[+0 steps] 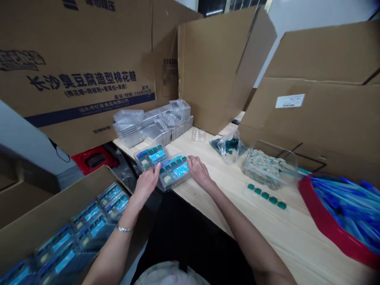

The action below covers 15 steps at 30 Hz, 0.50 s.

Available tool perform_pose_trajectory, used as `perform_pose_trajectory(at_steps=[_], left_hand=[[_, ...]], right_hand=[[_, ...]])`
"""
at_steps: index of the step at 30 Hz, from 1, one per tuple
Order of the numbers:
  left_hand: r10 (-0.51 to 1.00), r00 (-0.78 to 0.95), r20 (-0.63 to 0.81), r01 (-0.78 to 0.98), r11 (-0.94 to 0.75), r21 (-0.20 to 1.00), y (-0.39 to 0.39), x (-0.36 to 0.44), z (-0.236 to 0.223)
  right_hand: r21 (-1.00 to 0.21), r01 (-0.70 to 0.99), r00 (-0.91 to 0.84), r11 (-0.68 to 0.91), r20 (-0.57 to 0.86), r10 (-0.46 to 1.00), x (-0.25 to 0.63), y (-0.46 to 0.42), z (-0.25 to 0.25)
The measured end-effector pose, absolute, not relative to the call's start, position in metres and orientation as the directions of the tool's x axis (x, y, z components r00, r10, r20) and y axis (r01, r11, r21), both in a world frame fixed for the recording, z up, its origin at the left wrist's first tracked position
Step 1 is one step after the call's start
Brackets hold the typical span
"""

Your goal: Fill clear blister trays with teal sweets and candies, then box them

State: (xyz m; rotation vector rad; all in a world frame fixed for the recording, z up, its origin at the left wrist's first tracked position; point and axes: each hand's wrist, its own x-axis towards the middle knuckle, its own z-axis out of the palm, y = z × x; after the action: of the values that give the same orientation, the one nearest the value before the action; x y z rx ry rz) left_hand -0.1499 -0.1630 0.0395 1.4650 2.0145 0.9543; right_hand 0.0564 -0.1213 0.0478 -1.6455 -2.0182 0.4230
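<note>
Head camera view: the left hand (150, 180) holds the near-left side of a filled clear tray (175, 174), thumb on its rim, while the right hand (198, 171) grips the opposite side, fingers drawn in narrow. The held tray sits between them at the near edge of the table (219, 198). Just beyond the left hand lies a second filled tray (150, 156), also by that edge — little room on that side. Right of the right hand, pale wood stretches to a row of green pieces (265, 196), giving space for sideways movement. Past it stand a bag of dark green pieces (230, 147) and a clear bin (268, 166); farther right, a red basin (326, 221). Stacked clear trays (157, 122) rise beyond both hands — tall cartons (213, 67) close off the back. Below-left of the left hand, an open carton (59, 198) holds packed trays.
</note>
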Motion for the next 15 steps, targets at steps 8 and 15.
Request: perform_pose_trajectory(at_steps=[8,15], left_hand=[[0.926,-0.377,0.014,0.706,0.277,0.652,-0.153,-0.152,0.022],[0.949,-0.180,0.257,0.931,0.079,0.357,-0.141,-0.151,0.079]], right_hand=[[-0.328,0.943,-0.052,0.058,0.029,0.998,0.030,-0.119,0.033],[-0.397,0.914,-0.017,0.088,0.178,0.984,0.078,-0.133,0.041]])
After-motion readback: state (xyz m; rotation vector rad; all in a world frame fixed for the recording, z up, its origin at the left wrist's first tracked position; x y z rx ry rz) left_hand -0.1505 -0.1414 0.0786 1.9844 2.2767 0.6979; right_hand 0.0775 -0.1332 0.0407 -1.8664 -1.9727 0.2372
